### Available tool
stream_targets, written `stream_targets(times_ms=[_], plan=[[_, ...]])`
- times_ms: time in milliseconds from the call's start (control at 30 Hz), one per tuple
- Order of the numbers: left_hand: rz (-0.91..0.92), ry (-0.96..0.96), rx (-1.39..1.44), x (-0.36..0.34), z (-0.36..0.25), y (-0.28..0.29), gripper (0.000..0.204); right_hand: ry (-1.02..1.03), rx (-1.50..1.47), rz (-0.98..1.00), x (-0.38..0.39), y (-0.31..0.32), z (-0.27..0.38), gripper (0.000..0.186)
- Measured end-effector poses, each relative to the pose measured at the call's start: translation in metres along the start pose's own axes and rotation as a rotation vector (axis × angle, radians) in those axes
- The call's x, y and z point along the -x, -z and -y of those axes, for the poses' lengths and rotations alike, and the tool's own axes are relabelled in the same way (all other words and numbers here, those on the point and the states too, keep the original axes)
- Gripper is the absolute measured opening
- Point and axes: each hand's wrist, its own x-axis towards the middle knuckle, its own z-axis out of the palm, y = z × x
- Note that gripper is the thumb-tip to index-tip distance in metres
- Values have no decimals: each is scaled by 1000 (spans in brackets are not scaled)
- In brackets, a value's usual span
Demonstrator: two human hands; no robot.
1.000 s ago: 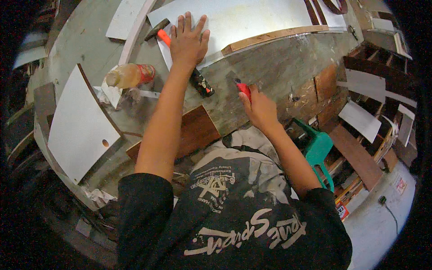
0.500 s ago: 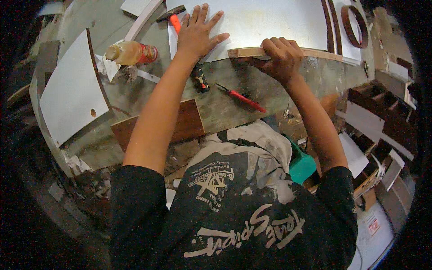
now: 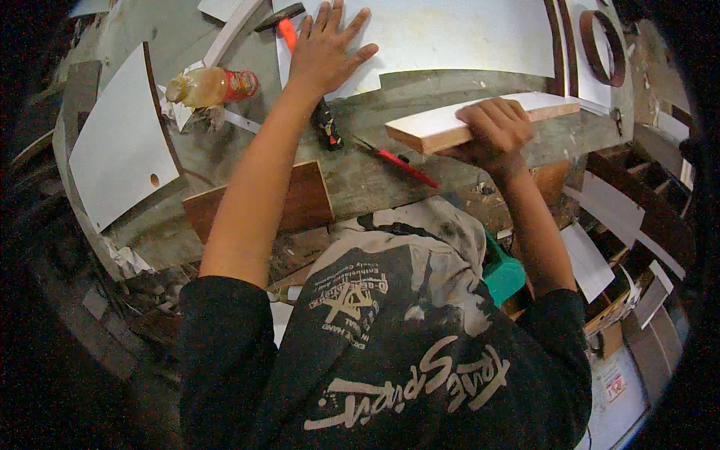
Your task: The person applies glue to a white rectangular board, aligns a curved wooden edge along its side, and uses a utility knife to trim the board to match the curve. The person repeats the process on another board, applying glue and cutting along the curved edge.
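Wooden board (image 3: pixel 480 120) gripped edge-on in right hand (image 3: pixel 491 131), fingers curled over it | left hand (image 3: pixel 326 49) spread flat on white sheet (image 3: pixel 450 34) | red-handled screwdriver (image 3: pixel 401 163) between hands

Single head-worn fisheye view, looking steeply down from close above the worktop (image 3: pixel 390 180); edges bend toward the rim, forearms entering from below.
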Motion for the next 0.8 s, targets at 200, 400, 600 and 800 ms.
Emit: stream_targets(times_ms=[200, 400, 600, 800], plan=[[-213, -41, 87, 0, -1, -3, 62, -478, -393, -271, 9, 71, 19, 58], [-187, -32, 192, 1, 1, 6, 65, -1039, -824, -785, -9, 96, -8, 57], [-157, -13, 218, 3, 1, 12, 73, -1243, -1427, -871, -56, 116, -27, 73], [-127, 158, 548, -2, -5, 29, 80, -1252, -1760, -925, -43, 116, -29, 77]])
